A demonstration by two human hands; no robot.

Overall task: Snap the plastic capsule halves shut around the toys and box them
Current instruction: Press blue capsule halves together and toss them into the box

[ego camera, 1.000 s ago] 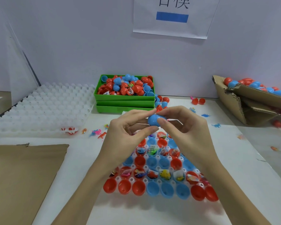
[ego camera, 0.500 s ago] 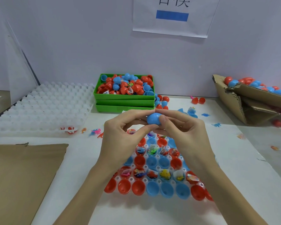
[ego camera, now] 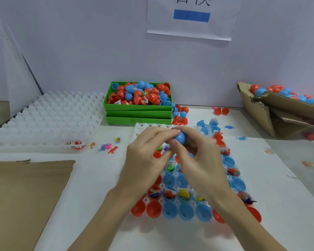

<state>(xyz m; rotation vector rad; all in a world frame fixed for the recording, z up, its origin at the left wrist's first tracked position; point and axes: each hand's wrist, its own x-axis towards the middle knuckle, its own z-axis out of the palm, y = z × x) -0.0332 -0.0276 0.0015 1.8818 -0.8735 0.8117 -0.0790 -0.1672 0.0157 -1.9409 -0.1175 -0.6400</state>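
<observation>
In the middle of the frame, the left hand (ego camera: 145,156) and right hand (ego camera: 198,156) both pinch 1 blue capsule (ego camera: 180,138) between them, above the tray (ego camera: 178,201); the cardboard box (ego camera: 272,113) waits far right, nearer the right hand

Paper sheet (ego camera: 190,24) on rear wall: two large dark characters, tops cut off by frame edge, not fully legible; solid blue bar printed below them. Small white labels on toy packets in tray (ego camera: 170,164): print too small to read. No other legible text.
</observation>
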